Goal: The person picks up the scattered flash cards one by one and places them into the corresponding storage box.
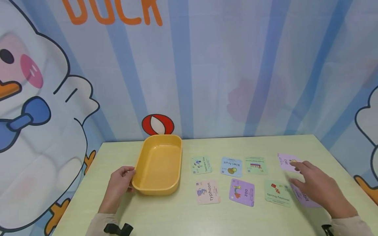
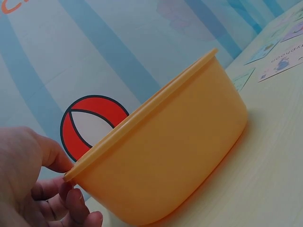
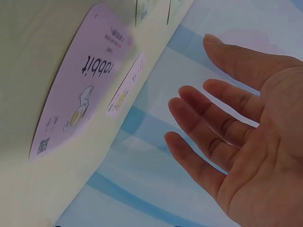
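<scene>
My left hand (image 1: 118,183) pinches the rim of an empty yellow plastic basin (image 1: 134,177) between thumb and fingers at its near left side. The left wrist view shows the basin (image 2: 170,142) from the side, standing on the table. Over the right end of the table hovers my right hand (image 1: 317,183), fingers spread and slightly bent, with nothing in it. Beneath it lies a purple "rabbit" card (image 3: 85,85), partly hidden by the hand in the head view. A purple "cat" card (image 1: 285,162) lies just beyond the fingertips.
Between the basin and my right hand lie several cards in two rows: teachers' day (image 1: 201,165), kiwi fruit (image 1: 231,167), a green card (image 1: 256,166), typhoon (image 1: 208,192), zoo (image 1: 241,192) and Spring Festival (image 1: 277,192). A printed curtain (image 1: 206,82) hangs behind the table (image 1: 165,216).
</scene>
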`<action>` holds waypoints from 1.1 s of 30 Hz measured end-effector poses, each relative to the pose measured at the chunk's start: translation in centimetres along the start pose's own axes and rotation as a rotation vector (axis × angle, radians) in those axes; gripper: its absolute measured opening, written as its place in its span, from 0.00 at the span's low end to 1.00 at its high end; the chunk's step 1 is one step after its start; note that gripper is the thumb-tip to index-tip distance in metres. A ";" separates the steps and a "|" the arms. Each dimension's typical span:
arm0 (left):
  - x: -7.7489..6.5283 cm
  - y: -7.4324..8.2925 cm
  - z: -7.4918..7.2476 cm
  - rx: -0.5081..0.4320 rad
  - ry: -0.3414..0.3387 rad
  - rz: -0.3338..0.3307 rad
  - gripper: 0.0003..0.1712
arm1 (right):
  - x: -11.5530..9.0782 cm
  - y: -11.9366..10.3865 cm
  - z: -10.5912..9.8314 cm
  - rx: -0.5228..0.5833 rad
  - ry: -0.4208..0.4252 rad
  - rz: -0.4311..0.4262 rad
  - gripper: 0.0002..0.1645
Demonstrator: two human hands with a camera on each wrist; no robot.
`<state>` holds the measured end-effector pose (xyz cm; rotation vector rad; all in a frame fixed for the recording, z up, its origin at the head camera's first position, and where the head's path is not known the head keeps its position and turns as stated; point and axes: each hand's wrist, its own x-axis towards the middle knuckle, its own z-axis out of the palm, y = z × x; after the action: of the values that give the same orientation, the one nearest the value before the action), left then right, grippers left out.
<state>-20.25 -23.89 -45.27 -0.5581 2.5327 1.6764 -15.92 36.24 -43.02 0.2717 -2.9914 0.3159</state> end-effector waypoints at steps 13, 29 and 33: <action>0.0 -0.1 -0.1 0.002 0.006 -0.013 0.22 | -0.1 2.3 0.1 0.011 -0.099 0.048 0.44; 0.2 -0.1 -0.1 0.002 -0.004 -0.022 0.22 | 0.3 4.5 0.4 0.024 -0.250 0.148 0.63; 0.2 -0.1 -0.1 -0.002 -0.006 -0.019 0.22 | 0.3 4.8 0.5 0.031 -0.270 0.162 0.64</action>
<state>-20.36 -24.06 -45.42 -0.5749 2.5145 1.6715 -17.21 40.75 -44.36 0.0792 -3.2863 0.3693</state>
